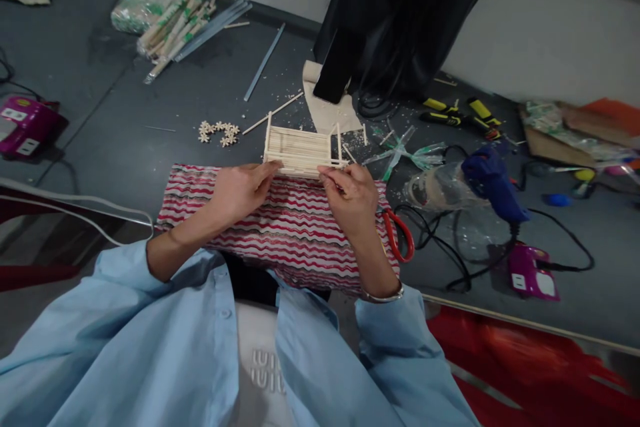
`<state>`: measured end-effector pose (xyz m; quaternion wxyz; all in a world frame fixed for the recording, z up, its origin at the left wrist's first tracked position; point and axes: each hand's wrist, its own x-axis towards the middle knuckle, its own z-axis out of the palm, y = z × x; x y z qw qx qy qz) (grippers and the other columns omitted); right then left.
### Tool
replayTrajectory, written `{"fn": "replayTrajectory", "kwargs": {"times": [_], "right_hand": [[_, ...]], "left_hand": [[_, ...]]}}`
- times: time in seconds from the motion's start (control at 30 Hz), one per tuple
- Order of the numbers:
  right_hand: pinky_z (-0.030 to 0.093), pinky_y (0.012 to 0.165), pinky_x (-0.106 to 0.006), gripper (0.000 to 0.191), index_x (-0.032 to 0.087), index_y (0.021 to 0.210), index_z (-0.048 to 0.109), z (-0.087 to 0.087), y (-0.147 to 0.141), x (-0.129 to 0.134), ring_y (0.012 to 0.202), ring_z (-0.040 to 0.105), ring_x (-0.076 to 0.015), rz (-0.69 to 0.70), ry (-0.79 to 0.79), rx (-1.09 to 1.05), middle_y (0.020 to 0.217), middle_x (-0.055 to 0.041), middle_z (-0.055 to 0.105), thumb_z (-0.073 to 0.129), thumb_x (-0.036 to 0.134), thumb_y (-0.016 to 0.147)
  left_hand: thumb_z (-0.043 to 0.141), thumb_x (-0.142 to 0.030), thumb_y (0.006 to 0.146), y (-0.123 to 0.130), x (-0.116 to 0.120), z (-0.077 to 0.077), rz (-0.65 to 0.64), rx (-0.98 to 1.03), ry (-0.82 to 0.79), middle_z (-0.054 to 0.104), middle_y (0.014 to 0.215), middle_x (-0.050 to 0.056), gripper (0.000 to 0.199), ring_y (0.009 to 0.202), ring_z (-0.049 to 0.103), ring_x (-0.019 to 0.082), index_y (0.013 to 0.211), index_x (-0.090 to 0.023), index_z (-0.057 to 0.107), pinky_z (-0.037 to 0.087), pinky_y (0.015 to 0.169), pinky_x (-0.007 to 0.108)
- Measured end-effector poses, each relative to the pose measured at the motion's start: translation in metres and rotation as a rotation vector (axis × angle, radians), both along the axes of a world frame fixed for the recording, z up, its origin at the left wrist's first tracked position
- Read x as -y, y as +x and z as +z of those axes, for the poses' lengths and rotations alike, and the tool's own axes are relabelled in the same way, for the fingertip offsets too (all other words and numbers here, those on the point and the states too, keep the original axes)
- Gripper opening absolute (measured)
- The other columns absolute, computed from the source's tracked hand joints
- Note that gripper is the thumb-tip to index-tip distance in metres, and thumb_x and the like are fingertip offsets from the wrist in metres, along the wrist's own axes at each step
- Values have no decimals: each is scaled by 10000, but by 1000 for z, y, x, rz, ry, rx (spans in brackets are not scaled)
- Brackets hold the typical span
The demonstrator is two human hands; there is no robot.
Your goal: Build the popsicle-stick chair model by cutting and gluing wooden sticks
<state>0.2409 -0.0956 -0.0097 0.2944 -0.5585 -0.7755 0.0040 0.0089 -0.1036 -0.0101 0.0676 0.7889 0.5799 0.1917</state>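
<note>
With left hand (245,190) narrowed, pinching the near left corner of a small, pale, rectangular frame of thin wooden sticks (299,141); with right hand (353,197), closing thumb and fingers narrowly on its near edge toward the right end. Not being able to tell whether also gripping a separate stick there. Facing the frame straight ahead, just past both hands, with its long axis running left to right; reaching it about equally from either side, with neither hand clearly nearer. Resting both wrists over a folded cloth with red, white and grey wavy stripes (290,233), on a dark grey surface (100,127). Having a long, pale loose stick (273,113) just beyond the far left corner, and farther left small wooden flower shapes (229,131) in an arc. Facing, behind the frame, a beige fabric strip (325,110) and a black phone (340,67) before a black bag (405,20). Having red-handled scissors (409,235) close beside the right forearm, possibly crowding it, with twisted clear-and-green plastic wrappers (400,149) and a blue glue gun (493,180) farther right.
</note>
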Motion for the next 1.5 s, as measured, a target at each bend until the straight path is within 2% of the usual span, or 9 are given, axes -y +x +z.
{"fn": "replayTrajectory", "kwargs": {"times": [0.47,0.9,1.2,1.5], "right_hand": [[459,769,-325,245,278,1079,764,-3,4,0,827,562,-200,16,-10,14,799,-35,593,569,305,933],[469,770,-334,249,290,1082,764,-4,4,-2,826,568,-194,30,-46,-52,790,-31,584,561,322,941],[457,752,-325,261,279,1103,760,-4,5,-3,815,555,-192,44,-30,-20,775,-28,566,554,322,949],[450,731,-324,266,265,1092,765,-7,7,-4,803,542,-192,65,11,-6,777,-37,566,545,327,956]], "left_hand": [[444,-193,901,-3,0,1,-50,-130,-42,748,1049,100,485,795,702,211,1366,-212,582,456,605,270],[459,-184,875,0,-1,-2,-20,5,19,756,1022,97,439,833,707,209,1266,-210,657,499,661,273],[447,-188,888,-1,-2,-1,-38,-20,2,762,1008,99,436,817,709,209,1270,-209,657,498,653,276],[451,-202,892,-5,-2,-7,-40,-18,8,756,1048,92,442,825,707,220,1284,-228,654,483,629,282]]}}
